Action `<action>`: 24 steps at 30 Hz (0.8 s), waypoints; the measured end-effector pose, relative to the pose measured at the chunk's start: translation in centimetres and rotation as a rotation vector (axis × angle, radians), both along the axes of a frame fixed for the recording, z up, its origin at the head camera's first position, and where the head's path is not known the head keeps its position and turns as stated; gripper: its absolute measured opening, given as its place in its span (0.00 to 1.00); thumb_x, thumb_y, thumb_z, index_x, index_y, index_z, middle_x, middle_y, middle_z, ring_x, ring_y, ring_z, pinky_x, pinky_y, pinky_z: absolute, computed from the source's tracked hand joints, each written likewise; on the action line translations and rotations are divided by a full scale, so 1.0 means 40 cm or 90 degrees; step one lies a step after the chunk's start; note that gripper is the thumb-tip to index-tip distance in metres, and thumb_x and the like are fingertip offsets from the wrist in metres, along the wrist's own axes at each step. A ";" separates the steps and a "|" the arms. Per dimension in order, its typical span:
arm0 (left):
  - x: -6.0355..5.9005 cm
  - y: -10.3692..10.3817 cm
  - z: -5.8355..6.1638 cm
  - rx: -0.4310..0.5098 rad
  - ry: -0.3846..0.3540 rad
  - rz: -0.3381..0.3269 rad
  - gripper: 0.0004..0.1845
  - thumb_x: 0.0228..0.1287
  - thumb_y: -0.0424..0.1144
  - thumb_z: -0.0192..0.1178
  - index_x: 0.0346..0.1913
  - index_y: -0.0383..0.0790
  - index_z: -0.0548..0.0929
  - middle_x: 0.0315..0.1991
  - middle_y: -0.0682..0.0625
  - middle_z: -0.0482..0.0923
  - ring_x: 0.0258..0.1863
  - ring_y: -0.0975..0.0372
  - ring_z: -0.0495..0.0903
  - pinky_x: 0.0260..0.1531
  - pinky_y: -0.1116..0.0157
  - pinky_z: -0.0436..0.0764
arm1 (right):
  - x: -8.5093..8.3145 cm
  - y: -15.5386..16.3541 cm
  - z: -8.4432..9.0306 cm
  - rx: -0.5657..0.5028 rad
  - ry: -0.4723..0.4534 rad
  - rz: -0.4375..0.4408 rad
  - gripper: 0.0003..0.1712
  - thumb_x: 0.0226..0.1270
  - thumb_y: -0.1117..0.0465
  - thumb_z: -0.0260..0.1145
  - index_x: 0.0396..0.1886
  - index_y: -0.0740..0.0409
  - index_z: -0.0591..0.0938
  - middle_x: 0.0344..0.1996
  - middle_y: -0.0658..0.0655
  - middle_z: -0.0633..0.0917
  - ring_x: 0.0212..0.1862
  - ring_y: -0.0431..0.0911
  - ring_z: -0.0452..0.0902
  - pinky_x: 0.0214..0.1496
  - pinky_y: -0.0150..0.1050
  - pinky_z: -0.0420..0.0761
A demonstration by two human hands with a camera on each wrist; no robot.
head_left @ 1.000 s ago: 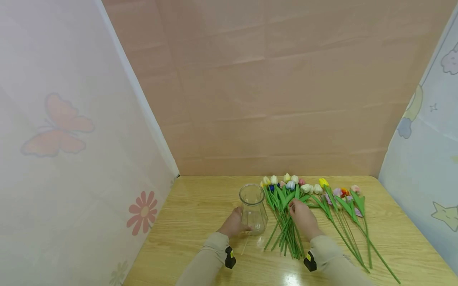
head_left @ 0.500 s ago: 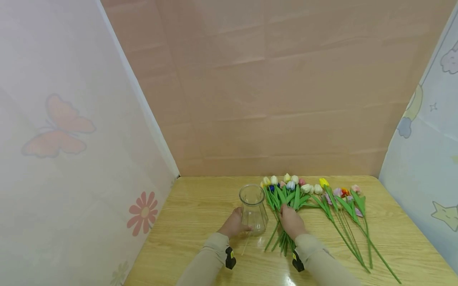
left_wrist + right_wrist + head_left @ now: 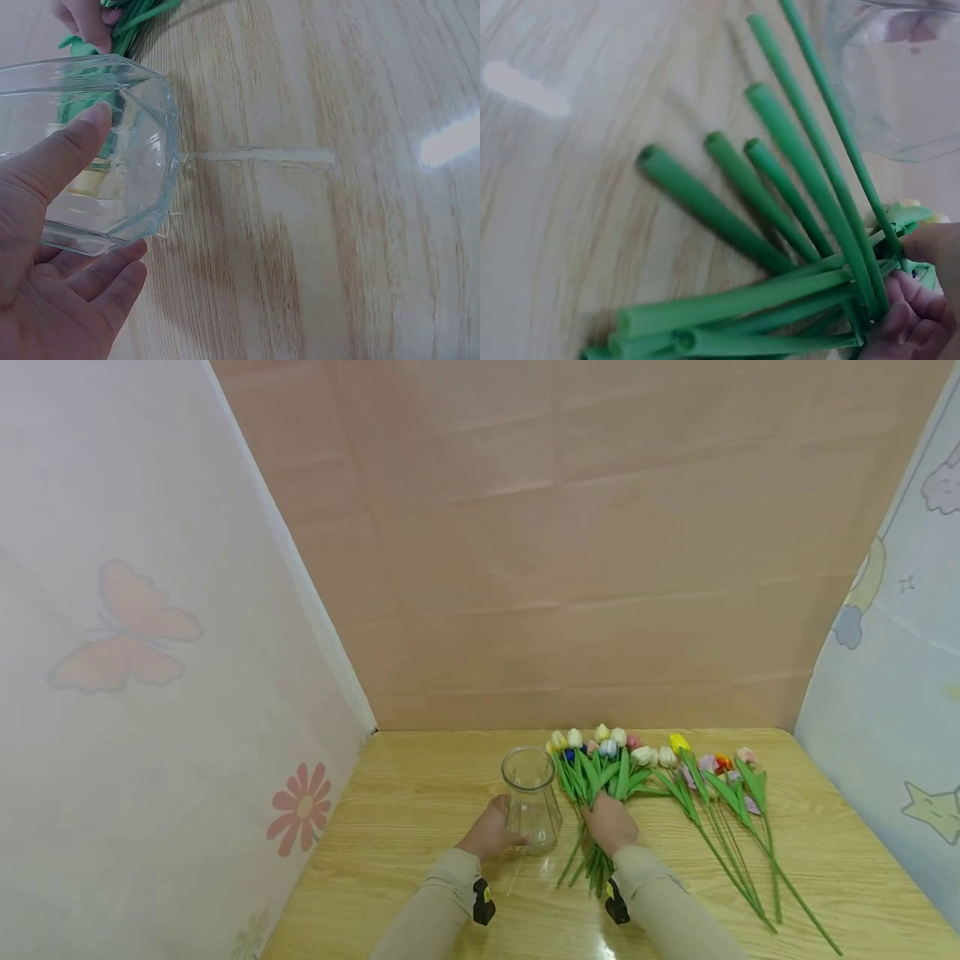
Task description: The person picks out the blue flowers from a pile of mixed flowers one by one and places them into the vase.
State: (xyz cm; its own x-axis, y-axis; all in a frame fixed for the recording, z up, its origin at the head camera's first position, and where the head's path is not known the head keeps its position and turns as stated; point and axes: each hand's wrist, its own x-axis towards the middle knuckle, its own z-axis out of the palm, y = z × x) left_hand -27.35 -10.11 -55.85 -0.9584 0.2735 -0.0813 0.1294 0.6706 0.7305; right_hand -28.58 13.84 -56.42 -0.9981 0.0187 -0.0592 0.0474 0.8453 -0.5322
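Stems partly hidden under right hand.

The left half of the wooden tabletop, from the glass vase out to the left edge, lies open, as does the strip along the front edge. Right of the vase, a tulip bunch and a second spread of loose tulips block the middle and right. Paper walls close the back and both sides.
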 end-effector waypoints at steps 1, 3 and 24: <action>0.000 0.000 0.000 -0.003 0.001 0.000 0.47 0.50 0.43 0.75 0.67 0.26 0.60 0.67 0.31 0.61 0.64 0.41 0.68 0.61 0.46 0.71 | -0.001 0.002 0.000 -0.016 -0.004 -0.006 0.14 0.71 0.55 0.59 0.31 0.62 0.74 0.18 0.54 0.74 0.20 0.45 0.71 0.19 0.38 0.68; 0.001 0.000 -0.002 -0.010 0.006 -0.001 0.48 0.50 0.44 0.75 0.67 0.26 0.60 0.67 0.31 0.61 0.64 0.41 0.68 0.61 0.46 0.72 | -0.002 0.008 -0.001 -0.060 -0.013 -0.023 0.14 0.72 0.55 0.58 0.29 0.59 0.72 0.16 0.53 0.72 0.18 0.44 0.67 0.19 0.36 0.65; 0.003 0.002 0.002 0.005 0.002 0.002 0.46 0.52 0.41 0.74 0.68 0.25 0.59 0.68 0.30 0.60 0.65 0.40 0.66 0.62 0.46 0.70 | 0.032 0.130 0.166 -0.184 0.241 -0.034 0.12 0.75 0.57 0.56 0.42 0.64 0.73 0.35 0.66 0.82 0.21 0.45 0.72 0.18 0.35 0.68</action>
State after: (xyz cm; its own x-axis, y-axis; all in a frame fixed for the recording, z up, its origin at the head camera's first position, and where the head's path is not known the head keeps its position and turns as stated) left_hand -27.23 -10.04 -55.77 -0.9596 0.2708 -0.0761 0.1293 0.6649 0.7356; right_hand -27.31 19.04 -49.78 -0.9487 0.1061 0.2977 -0.1559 0.6623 -0.7328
